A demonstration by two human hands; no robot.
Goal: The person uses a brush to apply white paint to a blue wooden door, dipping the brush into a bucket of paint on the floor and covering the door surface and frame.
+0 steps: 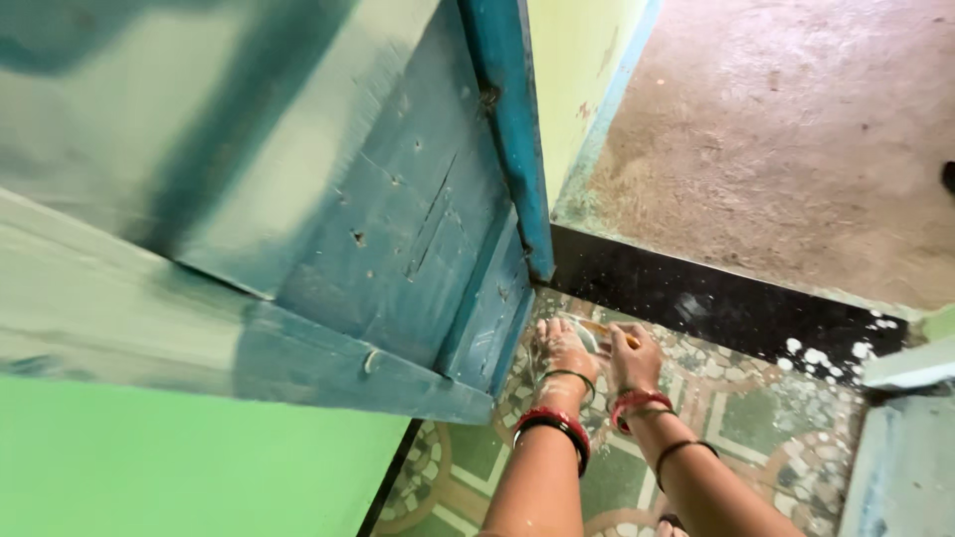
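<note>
One yellow-handled tool [609, 332] sits clamped in the right hand [635, 355]'s grip; left hand [559, 350] lies flat on patterned floor [766, 418].

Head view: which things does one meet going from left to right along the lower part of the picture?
Green wall → blue wooden door → left hand → right hand → black threshold strip → pale blue frame edge.

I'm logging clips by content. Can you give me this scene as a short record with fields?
Place: doorway corner, patterned tile floor
Door: blue wooden door, open
Threshold: black strip, speckled white
Left hand: on the floor by the door's bottom corner
Right hand: holds a thin yellowish tool
Wrists: red and dark bangles
</note>
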